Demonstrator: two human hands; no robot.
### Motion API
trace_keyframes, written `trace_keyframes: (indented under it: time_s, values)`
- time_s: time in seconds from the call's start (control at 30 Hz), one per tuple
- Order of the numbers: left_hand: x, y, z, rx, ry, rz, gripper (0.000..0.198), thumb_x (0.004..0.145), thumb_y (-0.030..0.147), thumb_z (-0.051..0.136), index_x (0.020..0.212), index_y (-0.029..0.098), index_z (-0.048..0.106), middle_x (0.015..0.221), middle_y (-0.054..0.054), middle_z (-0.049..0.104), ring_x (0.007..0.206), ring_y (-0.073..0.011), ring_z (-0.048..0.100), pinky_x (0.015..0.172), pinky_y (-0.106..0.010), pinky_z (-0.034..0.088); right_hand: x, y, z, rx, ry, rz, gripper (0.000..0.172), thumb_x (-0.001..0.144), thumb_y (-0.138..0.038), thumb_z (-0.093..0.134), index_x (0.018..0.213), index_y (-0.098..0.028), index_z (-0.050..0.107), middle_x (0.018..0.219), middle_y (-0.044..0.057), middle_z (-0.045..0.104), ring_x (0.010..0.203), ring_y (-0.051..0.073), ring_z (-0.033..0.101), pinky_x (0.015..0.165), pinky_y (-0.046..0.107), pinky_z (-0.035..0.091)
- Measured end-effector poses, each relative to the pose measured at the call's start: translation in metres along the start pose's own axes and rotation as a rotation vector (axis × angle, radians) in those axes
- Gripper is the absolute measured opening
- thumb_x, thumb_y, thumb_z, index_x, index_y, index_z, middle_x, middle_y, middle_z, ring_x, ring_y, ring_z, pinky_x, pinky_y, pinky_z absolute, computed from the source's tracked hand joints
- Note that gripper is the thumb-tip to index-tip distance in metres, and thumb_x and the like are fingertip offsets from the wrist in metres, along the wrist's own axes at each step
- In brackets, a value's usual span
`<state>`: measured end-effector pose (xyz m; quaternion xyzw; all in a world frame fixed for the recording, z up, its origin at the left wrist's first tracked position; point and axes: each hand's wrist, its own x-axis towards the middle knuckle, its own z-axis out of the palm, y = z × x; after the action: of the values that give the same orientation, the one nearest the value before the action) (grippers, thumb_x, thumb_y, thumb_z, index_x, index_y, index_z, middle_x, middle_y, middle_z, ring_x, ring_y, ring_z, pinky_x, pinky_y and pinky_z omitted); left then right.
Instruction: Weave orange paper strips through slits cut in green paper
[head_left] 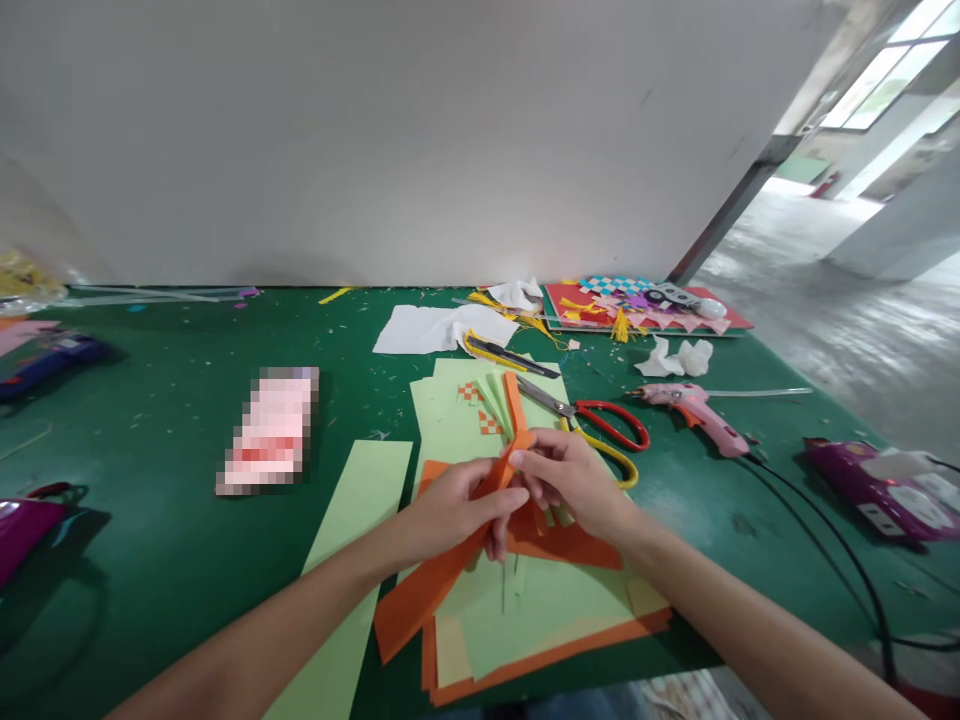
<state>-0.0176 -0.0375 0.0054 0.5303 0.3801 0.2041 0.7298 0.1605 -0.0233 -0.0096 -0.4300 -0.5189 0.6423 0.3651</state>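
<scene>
Both my hands meet over a pile of paper near the table's front edge. My left hand (450, 510) pinches a long orange paper strip (427, 590) that slants down to the left. My right hand (570, 480) is closed on the same strip's upper end, where it bends up over the sheets. Under the hands lie light green paper sheets (525, 610) cut into strips on an orange sheet (570, 545). A small orange-and-green woven patch (487, 422) shows just beyond my fingers.
Red-and-yellow scissors (600, 425) lie right of my hands, a pink glue gun (694, 410) with a black cord further right. A yellow utility knife (502, 355), white paper (435, 328), a finished craft board (637, 305) and a loose green sheet (352, 520) lie on the green table (150, 420).
</scene>
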Motion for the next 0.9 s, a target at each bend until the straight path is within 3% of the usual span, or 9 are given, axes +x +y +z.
trace_keyframes:
  time_s: [0.17,0.3,0.53,0.7,0.9]
  values:
    - [0.000,-0.004,0.004,0.049,0.031,0.016,0.025,0.093,0.038,0.050,0.094,0.016,0.061,0.056,0.002,0.058,0.052,-0.0117,0.060,0.045,-0.018,0.044,-0.001,0.000,0.004,0.065,-0.019,0.015,0.031,0.081,-0.037,0.067,0.063,-0.016,0.054,0.045,-0.006,0.049,0.039,0.005,0.042,0.036,0.016,0.025]
    - [0.000,-0.005,0.004,0.041,0.046,0.002,0.030,0.095,0.041,0.046,0.096,0.016,0.061,0.055,0.002,0.058,0.051,-0.0119,0.059,0.044,-0.018,0.043,-0.001,-0.002,0.004,0.067,-0.045,0.017,0.030,0.082,-0.039,0.066,0.065,-0.016,0.057,0.046,-0.005,0.051,0.039,0.005,0.042,0.037,0.017,0.024]
    - [-0.001,-0.004,0.005,0.051,0.113,-0.024,0.031,0.094,0.044,0.046,0.082,0.017,0.054,0.055,0.002,0.059,0.051,-0.0125,0.060,0.047,-0.020,0.046,-0.001,-0.008,0.002,0.031,-0.016,0.004,0.026,0.084,-0.038,0.064,0.071,-0.016,0.061,0.045,-0.006,0.049,0.039,0.005,0.039,0.038,0.017,0.023]
    - [-0.002,-0.002,0.006,0.045,0.107,-0.026,0.029,0.093,0.043,0.049,0.087,0.016,0.056,0.057,0.002,0.060,0.052,-0.0120,0.060,0.047,-0.019,0.045,-0.001,-0.009,0.002,0.058,0.000,0.034,0.024,0.082,-0.039,0.065,0.077,-0.016,0.064,0.045,-0.006,0.049,0.039,0.005,0.039,0.039,0.018,0.024]
    - [-0.002,-0.005,0.006,0.038,0.117,0.016,0.029,0.094,0.042,0.049,0.087,0.016,0.059,0.057,0.002,0.059,0.052,-0.0108,0.059,0.050,-0.019,0.045,-0.002,-0.012,0.006,0.038,-0.053,0.024,0.028,0.085,-0.037,0.061,0.067,-0.016,0.061,0.046,-0.005,0.049,0.041,0.006,0.042,0.040,0.018,0.026]
